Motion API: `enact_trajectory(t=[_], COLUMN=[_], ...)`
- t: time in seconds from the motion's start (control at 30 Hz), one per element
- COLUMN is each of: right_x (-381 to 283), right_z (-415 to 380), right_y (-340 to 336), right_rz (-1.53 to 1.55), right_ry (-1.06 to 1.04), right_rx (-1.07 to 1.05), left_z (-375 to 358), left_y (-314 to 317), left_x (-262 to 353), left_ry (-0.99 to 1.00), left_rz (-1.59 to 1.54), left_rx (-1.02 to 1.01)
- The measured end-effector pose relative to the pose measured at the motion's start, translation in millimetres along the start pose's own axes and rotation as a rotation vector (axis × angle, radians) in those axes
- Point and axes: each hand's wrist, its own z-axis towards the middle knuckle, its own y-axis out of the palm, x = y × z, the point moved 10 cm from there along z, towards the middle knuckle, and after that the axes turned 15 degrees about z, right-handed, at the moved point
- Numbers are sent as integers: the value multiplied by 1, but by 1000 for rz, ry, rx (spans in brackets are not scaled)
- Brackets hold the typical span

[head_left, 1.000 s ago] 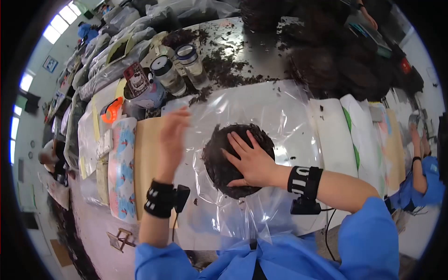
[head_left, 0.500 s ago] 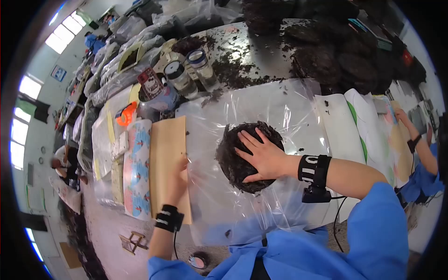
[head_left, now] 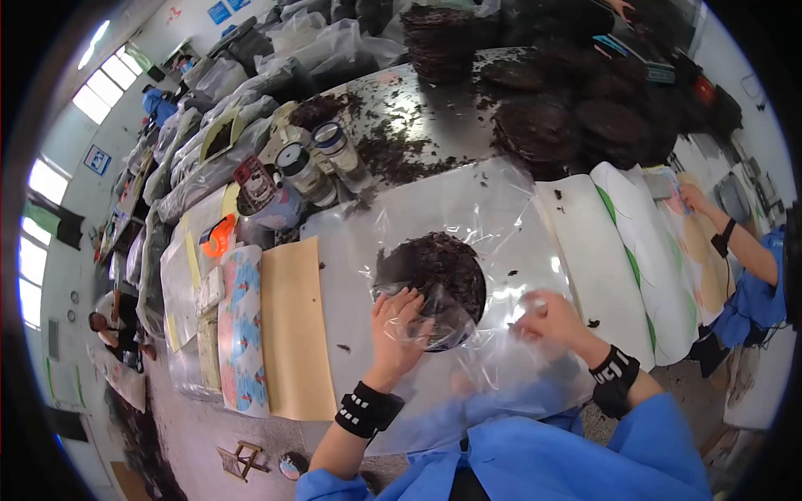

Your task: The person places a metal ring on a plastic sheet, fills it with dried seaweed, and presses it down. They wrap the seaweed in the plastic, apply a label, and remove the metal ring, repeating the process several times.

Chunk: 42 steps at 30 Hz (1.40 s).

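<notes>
A round dark disc of flaky material (head_left: 447, 267) lies on clear plastic film (head_left: 510, 209) at the middle of the table. My left hand (head_left: 399, 330) is at the disc's lower left edge, its fingers spread over a fold of film that partly covers the disc. To the right of the disc, my right hand (head_left: 547, 321) is closed near the film, its fingertips blurred; what they hold, if anything, is too unclear to name.
Glass jars (head_left: 306, 173) and a patterned cup (head_left: 276, 204) stand behind left. Tall stacks of dark discs (head_left: 535, 129) are at the back right. An orange tape dispenser (head_left: 219, 236) lies left. A co-worker's hand (head_left: 697, 200) is at far right.
My right hand has left the disc's top and moved right. My left hand has come from the brown board to the disc's lower left. Film now covers part of the disc.
</notes>
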Motion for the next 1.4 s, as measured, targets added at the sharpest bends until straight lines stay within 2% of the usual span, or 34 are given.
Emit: enact_trajectory(t=[0.07, 0.13, 0.2, 0.27, 0.3, 0.33, 0.37, 0.4, 0.43, 0.47, 0.53, 0.6, 0.67, 0.73, 0.8, 0.87, 0.9, 0.93, 0.97, 1.0, 1.03, 1.07, 1.13, 1.2, 1.23, 1.27, 1.3, 1.33, 1.4], right_x=[-25, -102, -112, -73, -9, 10, 12, -1, -29, -54, -117, -115, -103, -127, -123, -128, -128, -128, -131, -143, -149, -133, -109, -131, -140, -184, -183, -177, -159], right_z=[3, -21, -17, 0, 41, 43, 28, 10, 8, 11, 7, 9, 13, 0, 12, 14, 19, 24, 24, 12, 5, 28, 105, 136, 107, 49, 34, 22, 36], right_y=[-29, -98, -202, -206, -176, -104, -22, 32, 55, 65, 88, 104, 120, 114, 140, 150, 151, 151, 142, 117, 91, 52, 15, 72, 103, 126, 136, 143, 135], right_rz=[-82, 338, 422, 142, 662, 111, -339, -423, -140, 155, -212, -171, -438, -431, -757, -785, -779, -776, -793, -461, -121, -8, 860, 711, 167, -227, -336, -453, -485], right_ry=[-264, -564, -777, -724, -653, -581, -992, -925, -1093, -1239, -1056, -1167, -1158, -1214, -1099, -1162, -1145, -1128, -1135, -1221, -1283, -1266, -772, -565, -586, -1178, -1271, -1363, -1297], right_rx=[-35, 161, 558, 567, 416, 292, 140, -9, -20, -29, 153, 123, 36, 86, -57, -87, -155, -223, -228, -261, -291, 73, 346, -75, -154, -150, -235, -325, -425], left_z=[-4, -11, -5, -6, -5, -7, -9, -9, -7, -5, -3, -2, -8, -23, -18, 18, 39, 39, 37, 37, 37, 42, 40, 44, 44, 40, 47, 51, 51], left_y=[0, 2, 5, 3, 4, 6, 7, 10, 11, 9, 2, -3, -11, -51, -39, 0, -20, -17, -9, -1, -2, 0, 7, 5, 5, 4, -11, -6, 21], left_x=[1, 1, 1, 0, -1, -1, -1, -1, -1, -1, 1, 0, 2, -26, -53, -41, -19, -18, -11, -6, -6, -9, -3, 6, -4, -16, -18, -22, -32], left_ry=[24, -33, -16, -39, -37, -38, -44, -33, -20, -19, -44, 40, 101, -260, -307, -179, -153, -160, -102, -45, -81, -83, -47, -42, -126, -218, -254, -273, -420], left_rz=[36, 31, 43, 45, 30, 14, 18, 34, 54, 63, -7, -10, -18, 28, -21, -485, -301, -308, -98, 116, 45, 44, 103, 82, -18, -119, -218, -227, -756], left_rx=[14, 3, 24, 55, 48, 28, 27, 20, 11, 3, -38, -59, -58, 211, 252, -11, 17, 27, -26, -76, -43, -27, -46, -69, -14, 34, 112, 106, 46])
